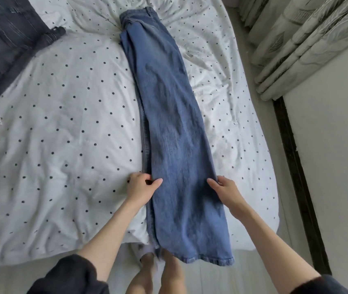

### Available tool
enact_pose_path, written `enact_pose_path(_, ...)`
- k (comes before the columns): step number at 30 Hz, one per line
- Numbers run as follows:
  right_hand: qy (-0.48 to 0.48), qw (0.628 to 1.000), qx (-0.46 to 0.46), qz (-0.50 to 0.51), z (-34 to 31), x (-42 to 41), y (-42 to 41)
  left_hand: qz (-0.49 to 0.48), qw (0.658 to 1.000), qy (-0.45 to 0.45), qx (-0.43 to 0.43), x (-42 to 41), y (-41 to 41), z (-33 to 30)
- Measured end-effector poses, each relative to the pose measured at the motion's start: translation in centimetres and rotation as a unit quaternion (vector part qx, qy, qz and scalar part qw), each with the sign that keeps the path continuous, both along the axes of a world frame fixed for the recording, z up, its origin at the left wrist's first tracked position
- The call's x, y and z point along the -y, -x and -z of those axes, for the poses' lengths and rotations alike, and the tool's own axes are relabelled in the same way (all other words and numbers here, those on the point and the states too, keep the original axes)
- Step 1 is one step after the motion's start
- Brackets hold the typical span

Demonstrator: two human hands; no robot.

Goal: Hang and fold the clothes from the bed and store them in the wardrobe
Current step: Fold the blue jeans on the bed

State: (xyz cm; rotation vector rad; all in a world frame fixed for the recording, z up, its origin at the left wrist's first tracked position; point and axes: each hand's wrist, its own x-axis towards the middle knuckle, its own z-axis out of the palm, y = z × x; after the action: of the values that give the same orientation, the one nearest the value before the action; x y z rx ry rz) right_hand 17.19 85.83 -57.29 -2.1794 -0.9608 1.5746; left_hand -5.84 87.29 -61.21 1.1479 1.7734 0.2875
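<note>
On the white polka-dot duvet (63, 134), I see my left hand (141, 185) and right hand (224, 187) pinching opposite edges of one long blue denim jeans (169, 124); one dark denim garment (5, 45) lies well apart.

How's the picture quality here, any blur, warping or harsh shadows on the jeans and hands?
Head view: light is soft and even, with only a faint shadow under the left hand and right hand on the blue jeans; no glare. The denim weave looks slightly smeared, as do the sleeves at the bottom edge. Wide-angle distortion bows the bed edges and tilts the curtains.
</note>
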Motion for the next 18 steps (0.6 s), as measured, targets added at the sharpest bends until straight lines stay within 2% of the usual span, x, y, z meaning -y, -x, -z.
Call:
enact_pose_path(7,-0.013,0.999,0.031,-0.026,1.6,3.5,0.2,-0.081,0.996,0.018,0.045,4.1,0.8,0.6)
enact_pose_path(10,-0.053,0.99,0.102,-0.078,2.0,4.3,0.3,-0.112,0.993,-0.009,0.045,5.0,0.6,0.6)
enact_pose_path(13,-0.09,0.984,0.139,-0.062,2.6,5.6,-0.4,-0.158,0.984,0.001,0.077,6.1,0.4,1.0)
enact_pose_path(15,-0.075,0.987,0.134,-0.047,3.0,6.4,-1.1,-0.173,0.981,0.034,0.082,7.5,0.4,1.4)
enact_pose_path(18,-0.02,0.998,0.064,-0.012,3.6,8.0,-2.1,-0.195,0.976,0.058,0.08,10.5,0.3,2.1)
